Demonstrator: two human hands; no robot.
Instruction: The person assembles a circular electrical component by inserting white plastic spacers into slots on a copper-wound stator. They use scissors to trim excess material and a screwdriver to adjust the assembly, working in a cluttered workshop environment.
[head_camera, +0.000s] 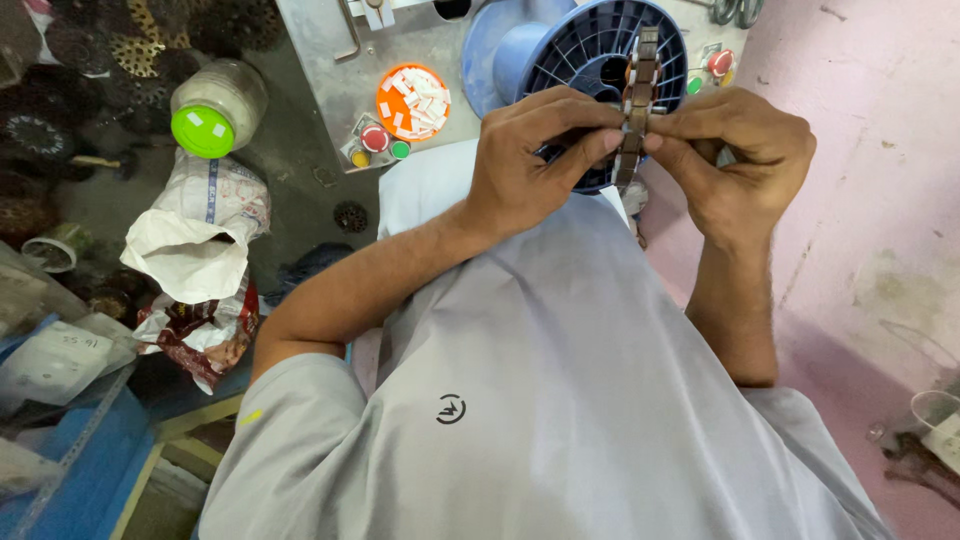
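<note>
Both my hands are raised in front of my grey shirt and pinch a short brown metal chain strip (640, 95) that stands upright between them. My left hand (535, 150) grips it from the left with thumb and fingers. My right hand (735, 150) grips it from the right, fingers curled. The strip's top reaches above my fingers, and its lower end hangs just below them. Right behind the hands stands a large blue plastic spool (590, 45).
A grey metal panel (330, 60) with red, green and yellow buttons carries an orange lid of white slips (413, 100). At left are a green-lidded jar (215, 105), crumpled sacks (200, 240) and dark gear-like parts (60, 80). A pink wall (860, 150) rises at right.
</note>
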